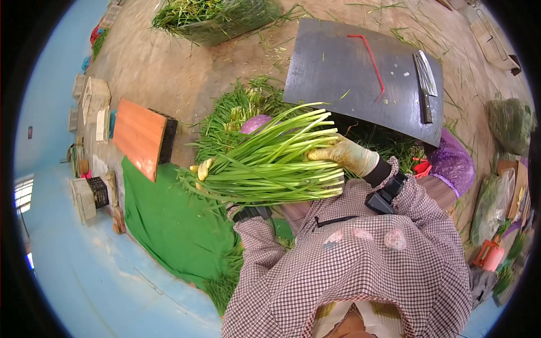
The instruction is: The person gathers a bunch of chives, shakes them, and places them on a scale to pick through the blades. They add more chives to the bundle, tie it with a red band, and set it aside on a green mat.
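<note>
A thick bunch of garlic chives lies across in front of my chest, pale stalk ends to the right and green leaves to the left. My left hand, in a yellowish glove, is closed around the leafy part; only its fingertips show, as the leaves cover the rest. At the stalk end, my gloved right hand is closed with its fingers on the upper stalks. Just beyond the bunch stands a dark board, with a knife and a bent red strip on top.
More loose chives are heaped on the floor behind the bunch. A bin full of greens stands farther off. At left are an orange-topped block and a green cloth. Filled plastic bags line the right side.
</note>
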